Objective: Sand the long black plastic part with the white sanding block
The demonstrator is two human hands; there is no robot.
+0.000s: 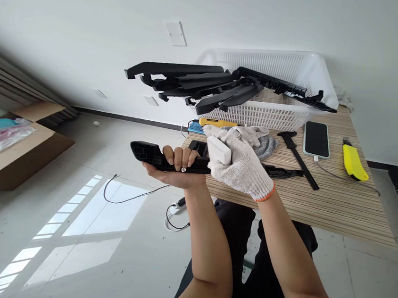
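Observation:
My left hand (179,166), bare and with a ring on one finger, is wrapped round a long black plastic trim piece (145,153). The piece is held roughly level in front of the table's left edge, its ribbed inner side facing me. A knitted white glove with an orange cuff covers my right hand (242,165), which grips a white rectangular block (219,150) close over the trim piece. Whether the block touches the piece I cannot tell. Part of the trim is hidden behind the glove.
Behind my hands, a white plastic basket (314,66) holds several black trim pieces (192,79). On the wooden table (349,207) lie a plugged-in phone (316,139), a yellow utility knife (354,160), a black T-shaped part (299,159), gloves (265,146) and a yellow-handled tool (218,122). A cardboard box (23,159) stands left.

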